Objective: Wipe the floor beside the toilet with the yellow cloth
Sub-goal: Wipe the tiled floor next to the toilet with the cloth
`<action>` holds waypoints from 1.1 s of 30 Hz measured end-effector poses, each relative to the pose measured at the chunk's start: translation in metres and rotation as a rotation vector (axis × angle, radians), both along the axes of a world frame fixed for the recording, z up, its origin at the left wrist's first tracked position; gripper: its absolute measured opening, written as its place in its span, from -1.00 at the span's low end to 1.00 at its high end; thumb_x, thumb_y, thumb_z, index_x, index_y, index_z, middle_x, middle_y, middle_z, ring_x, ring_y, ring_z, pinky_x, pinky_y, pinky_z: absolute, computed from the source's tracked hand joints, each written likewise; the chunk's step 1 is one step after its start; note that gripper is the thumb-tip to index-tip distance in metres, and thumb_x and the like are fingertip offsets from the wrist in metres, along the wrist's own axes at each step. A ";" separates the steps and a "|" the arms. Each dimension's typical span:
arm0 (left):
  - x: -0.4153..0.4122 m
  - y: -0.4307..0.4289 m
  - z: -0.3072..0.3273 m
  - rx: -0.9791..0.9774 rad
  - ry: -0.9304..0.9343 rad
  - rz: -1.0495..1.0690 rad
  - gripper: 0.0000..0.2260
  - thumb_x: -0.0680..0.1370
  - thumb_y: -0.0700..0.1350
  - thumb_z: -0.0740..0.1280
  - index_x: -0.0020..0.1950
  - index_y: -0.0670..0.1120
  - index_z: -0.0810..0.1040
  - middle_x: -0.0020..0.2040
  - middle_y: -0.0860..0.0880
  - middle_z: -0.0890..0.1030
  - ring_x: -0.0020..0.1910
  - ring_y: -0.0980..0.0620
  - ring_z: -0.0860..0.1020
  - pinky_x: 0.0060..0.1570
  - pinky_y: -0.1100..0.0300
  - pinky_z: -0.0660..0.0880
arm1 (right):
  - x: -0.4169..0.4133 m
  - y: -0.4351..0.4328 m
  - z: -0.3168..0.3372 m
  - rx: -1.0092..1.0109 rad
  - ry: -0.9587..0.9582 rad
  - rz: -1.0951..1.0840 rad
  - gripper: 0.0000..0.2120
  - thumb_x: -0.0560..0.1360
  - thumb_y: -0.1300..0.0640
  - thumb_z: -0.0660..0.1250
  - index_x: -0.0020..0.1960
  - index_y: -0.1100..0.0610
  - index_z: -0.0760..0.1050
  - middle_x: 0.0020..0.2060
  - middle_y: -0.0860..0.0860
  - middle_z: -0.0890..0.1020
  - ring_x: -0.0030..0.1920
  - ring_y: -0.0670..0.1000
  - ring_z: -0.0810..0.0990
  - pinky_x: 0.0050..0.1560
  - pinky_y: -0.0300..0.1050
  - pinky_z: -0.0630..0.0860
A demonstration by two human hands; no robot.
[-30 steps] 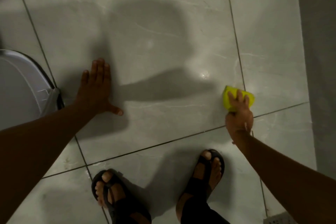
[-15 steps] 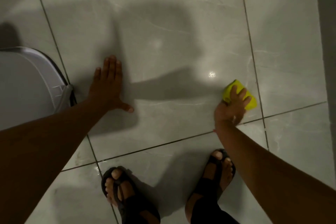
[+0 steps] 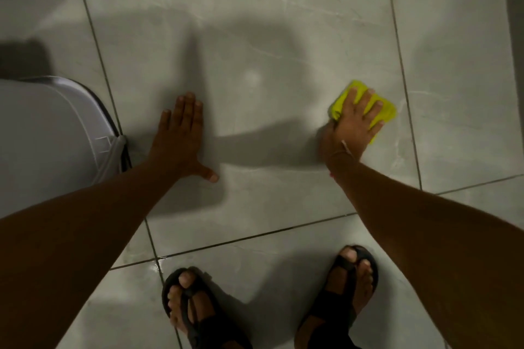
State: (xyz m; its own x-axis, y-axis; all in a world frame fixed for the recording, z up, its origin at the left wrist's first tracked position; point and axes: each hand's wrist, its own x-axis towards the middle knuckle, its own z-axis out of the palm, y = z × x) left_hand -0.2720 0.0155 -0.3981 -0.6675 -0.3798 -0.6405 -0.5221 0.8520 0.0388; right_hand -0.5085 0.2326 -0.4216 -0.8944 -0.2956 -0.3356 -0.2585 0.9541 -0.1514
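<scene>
- Yellow cloth (image 3: 381,110) lies folded into a rough rectangle on the grey floor (image 3: 269,22), well to the right of the toilet (image 3: 51,139) and just left of a dark grout line (image 3: 402,79) running up the picture.
- Its long axis runs on a slant, from the upper left corner down toward the lower right, and one corner points away from the person.
- Pressed on top of it is the right hand (image 3: 353,127), palm down and flat, its fingers (image 3: 350,99) spread across the cloth rather than curled around it; part of the cloth shows past the fingertips and along the right side of the hand.
- A thin band (image 3: 340,153) circles the right wrist, and the forearm reaches in from the lower right at a slant.
- The left hand (image 3: 180,136) holds nothing: it lies flat on the tile, fingers together and pointing away, thumb stuck out to the right.
- That hand sits just beside the toilet's front edge, not touching it as far as I can see, with its arm coming in from the lower left.
- Both feet in dark sandals (image 3: 351,292) stand on the nearer tiles, below the two hands.
- The arms throw soft shadows across the big tile between the hands.
</scene>
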 end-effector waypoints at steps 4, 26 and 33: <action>0.001 -0.001 -0.002 -0.006 0.005 -0.009 0.50 -0.04 0.61 0.32 0.55 -0.22 -0.31 0.59 -0.25 -0.27 0.57 -0.22 -0.26 0.52 -0.22 -0.13 | 0.016 0.059 0.003 0.028 0.003 0.878 -0.16 0.36 0.21 0.27 0.54 -0.02 -0.02 0.56 0.08 0.09 0.53 0.28 0.00 0.46 0.33 0.01; 0.005 -0.002 -0.011 -0.028 0.029 -0.030 0.48 -0.06 0.63 0.23 0.56 -0.25 -0.21 0.60 -0.28 -0.15 0.59 -0.24 -0.15 0.47 -0.29 0.00 | -0.034 0.054 -0.001 0.013 -0.006 -0.080 -0.25 0.45 0.18 0.24 0.54 -0.09 -0.02 0.57 0.08 0.02 0.54 0.26 -0.09 0.45 0.38 -0.03; 0.004 -0.003 -0.008 -0.017 0.020 -0.008 0.49 -0.06 0.64 0.23 0.56 -0.23 -0.24 0.59 -0.26 -0.21 0.58 -0.21 -0.21 0.50 -0.24 -0.10 | -0.057 0.081 0.001 0.018 -0.078 0.544 -0.16 0.37 0.29 0.27 0.51 -0.18 0.01 0.56 0.03 0.06 0.54 0.23 -0.05 0.46 0.37 0.02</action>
State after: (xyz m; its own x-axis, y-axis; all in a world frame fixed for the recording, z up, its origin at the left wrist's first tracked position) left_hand -0.2676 0.0127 -0.4065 -0.6834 -0.3848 -0.6204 -0.5141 0.8570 0.0348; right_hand -0.5652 0.3132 -0.4204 -0.5862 -0.7020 -0.4044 -0.7039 0.6885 -0.1747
